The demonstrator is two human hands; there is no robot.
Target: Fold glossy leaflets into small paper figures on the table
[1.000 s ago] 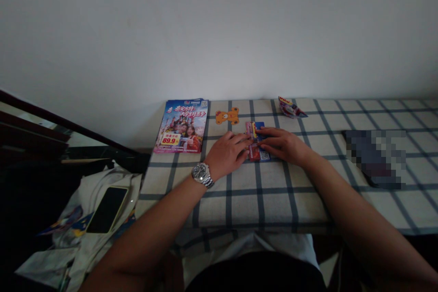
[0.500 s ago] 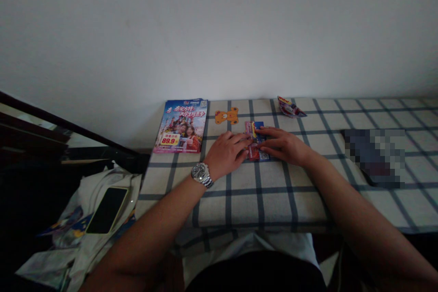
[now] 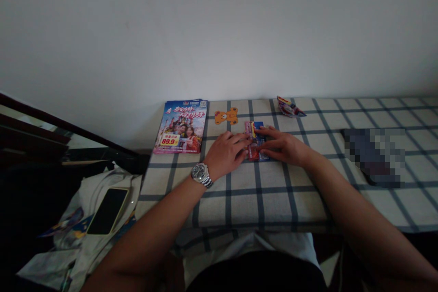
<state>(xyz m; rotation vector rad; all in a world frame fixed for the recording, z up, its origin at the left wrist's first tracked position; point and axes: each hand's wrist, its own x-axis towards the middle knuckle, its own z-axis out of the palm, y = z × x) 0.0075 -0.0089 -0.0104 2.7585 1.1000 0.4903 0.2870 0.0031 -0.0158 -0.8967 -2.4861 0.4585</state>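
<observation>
A folded printed flyer (image 3: 255,151) lies flat on the checked tablecloth (image 3: 239,200), between my two hands. My left hand (image 3: 228,153), with a metal watch (image 3: 201,174) on its wrist, rests palm down with its fingertips on the flyer's left edge. From the other side my right hand (image 3: 282,146) lays its spread fingers on the flyer's right half. Neither hand grips it; both press from above. Just behind my left hand lies an orange bear cutout (image 3: 226,116).
A stack of flyers (image 3: 181,127) lies at the table's back left. Near the wall sits a folded paper piece (image 3: 290,107). To the right is a dark, pixelated flat object (image 3: 367,157). A phone (image 3: 108,211) rests on white bags (image 3: 82,251) beside the table.
My right hand's fingers have shifted very slightly to the left on the flyer. Otherwise the hands and objects stay practically where they were.
</observation>
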